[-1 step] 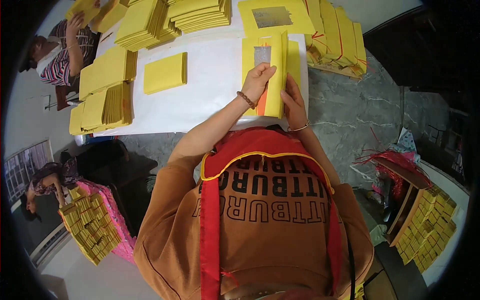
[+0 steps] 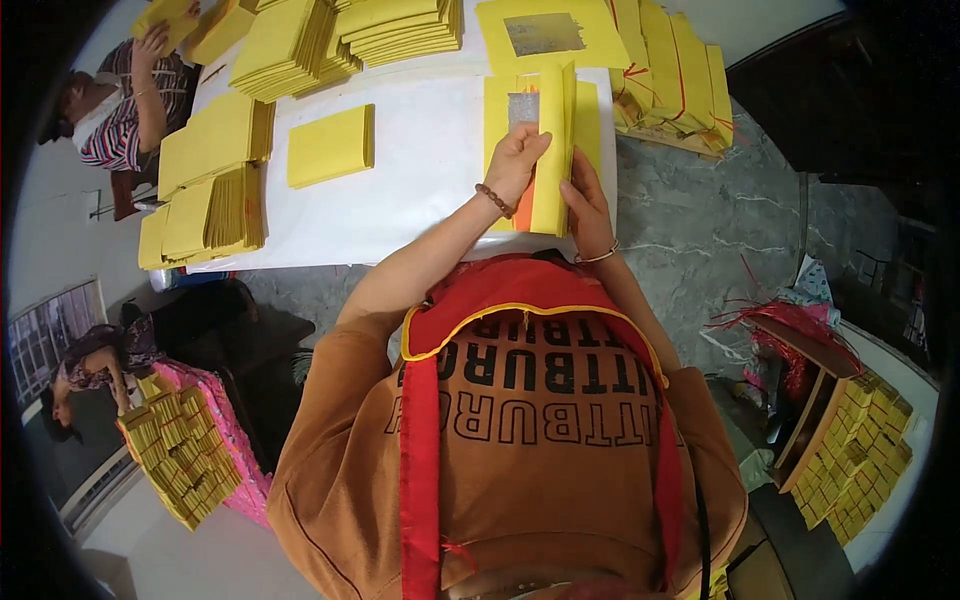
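Over on the far left, a co-worker [image 2: 115, 140] in a striped top has a hand raised to yellow paper [image 2: 165, 22]. Coming inward, stacked yellow packets [image 2: 205, 210] line the left edge of the white surface [image 2: 430, 130], and a small yellow stack [image 2: 330, 147] sits on its own, well apart from the hands.

Now the left hand [image 2: 518, 165], a beaded bracelet [image 2: 496, 201] at its wrist: fingers curled in, thumb pressed on the paper, pinching its left side. And here's what it has hold of, the folded yellow paper [image 2: 550, 185]: long, narrow, plain yellow, its far end loose and parted into layers. An orange strip [image 2: 524, 212] shows along its left side, and a silver-grey patch [image 2: 524, 107] peeks out just beyond the left hand. A flat yellow sheet [image 2: 590, 125] shows to the right of the fold.

So the fold lies right between the two hands, near the surface's front edge, touching both. The right hand [image 2: 588, 205], bangle [image 2: 598, 255] at the wrist, has its fingers fairly straight and close together along the right side, thumb against the paper, gripping it. Further right, yellow bundles [image 2: 680, 75] stand tied with red string, beside the grey floor [image 2: 720, 210].
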{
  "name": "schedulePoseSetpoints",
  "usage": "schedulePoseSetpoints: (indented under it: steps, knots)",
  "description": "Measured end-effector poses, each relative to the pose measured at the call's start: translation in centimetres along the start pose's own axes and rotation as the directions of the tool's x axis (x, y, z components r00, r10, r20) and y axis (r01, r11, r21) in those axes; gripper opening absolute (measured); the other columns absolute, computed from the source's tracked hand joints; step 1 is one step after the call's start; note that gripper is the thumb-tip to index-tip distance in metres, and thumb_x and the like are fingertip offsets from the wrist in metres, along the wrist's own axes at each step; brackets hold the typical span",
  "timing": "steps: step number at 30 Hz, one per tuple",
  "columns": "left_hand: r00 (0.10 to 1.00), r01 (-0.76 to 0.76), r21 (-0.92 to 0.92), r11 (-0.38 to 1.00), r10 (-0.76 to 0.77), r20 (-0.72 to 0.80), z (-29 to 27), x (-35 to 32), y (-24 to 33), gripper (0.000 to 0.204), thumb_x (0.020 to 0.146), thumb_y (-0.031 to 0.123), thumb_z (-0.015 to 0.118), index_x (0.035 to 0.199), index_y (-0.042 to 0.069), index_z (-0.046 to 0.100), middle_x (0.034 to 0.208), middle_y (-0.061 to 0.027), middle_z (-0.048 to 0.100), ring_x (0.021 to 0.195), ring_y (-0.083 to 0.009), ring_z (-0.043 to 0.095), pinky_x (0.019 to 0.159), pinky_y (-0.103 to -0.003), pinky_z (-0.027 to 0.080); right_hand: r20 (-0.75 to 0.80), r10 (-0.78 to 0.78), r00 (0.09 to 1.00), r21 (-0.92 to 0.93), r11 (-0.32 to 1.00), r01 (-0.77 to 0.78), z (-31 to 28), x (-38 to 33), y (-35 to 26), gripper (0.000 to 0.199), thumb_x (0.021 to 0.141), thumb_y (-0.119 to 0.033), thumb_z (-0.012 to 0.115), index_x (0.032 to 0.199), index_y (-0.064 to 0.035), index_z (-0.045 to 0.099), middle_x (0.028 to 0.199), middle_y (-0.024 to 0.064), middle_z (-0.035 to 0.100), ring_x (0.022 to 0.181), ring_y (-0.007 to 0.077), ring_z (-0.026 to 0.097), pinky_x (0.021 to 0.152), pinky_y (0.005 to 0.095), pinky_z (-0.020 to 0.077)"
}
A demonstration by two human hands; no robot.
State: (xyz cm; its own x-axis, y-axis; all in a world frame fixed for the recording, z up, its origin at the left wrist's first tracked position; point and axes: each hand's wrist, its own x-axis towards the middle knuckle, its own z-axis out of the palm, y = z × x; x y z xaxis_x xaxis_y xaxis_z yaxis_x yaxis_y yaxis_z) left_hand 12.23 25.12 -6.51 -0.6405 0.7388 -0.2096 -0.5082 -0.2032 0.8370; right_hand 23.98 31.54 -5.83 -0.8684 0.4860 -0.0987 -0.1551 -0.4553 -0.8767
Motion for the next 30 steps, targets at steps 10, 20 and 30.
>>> schedulePoseSetpoints:
  steps: [10,20,30]
  knots:
    - [0.964,-0.257,0.287,0.923,0.264,0.018,1.0,0.1,0.1,0.052,0.081,0.019,0.057,0.123,-0.001,0.034,0.089,-0.0021,0.045,0.072,-0.0064,0.039,0.062,-0.018,0.035,0.004,-0.024,1.0,-0.167,0.986,0.024,0.6,-0.1,-0.4,0.057,0.084,-0.012,0.05,0.131,0.002,0.021,0.131,0.0124,0.03,0.121,0.019,0.03,0.098,0.0286,0.0246]
    - [0.981,-0.195,0.269,0.943,0.188,0.052,0.6,0.0,0.2,0.052,0.081,0.018,0.058,0.123,0.0,0.033,0.099,-0.0043,0.045,0.083,-0.0086,0.042,0.072,-0.02,0.036,-0.013,0.007,1.0,-0.07,0.998,-0.008,-0.1,-0.2,-0.2,0.054,0.085,-0.012,0.046,0.131,0.0014,0.021,0.131,0.0116,0.03,0.12,0.0187,0.03,0.098,0.0285,0.0246]
    - [0.99,-0.14,0.305,0.942,0.134,0.04,0.6,-0.2,0.6,0.047,0.081,0.02,0.056,0.121,0.001,0.041,0.119,-0.0144,0.045,0.111,-0.0195,0.041,0.093,-0.028,0.032,-0.001,0.011,1.0,-0.166,0.986,-0.011,0.7,-0.4,-0.8,0.053,0.086,-0.013,0.046,0.131,0.0005,0.022,0.129,0.0122,0.031,0.119,0.0188,0.031,0.098,0.0281,0.0254]
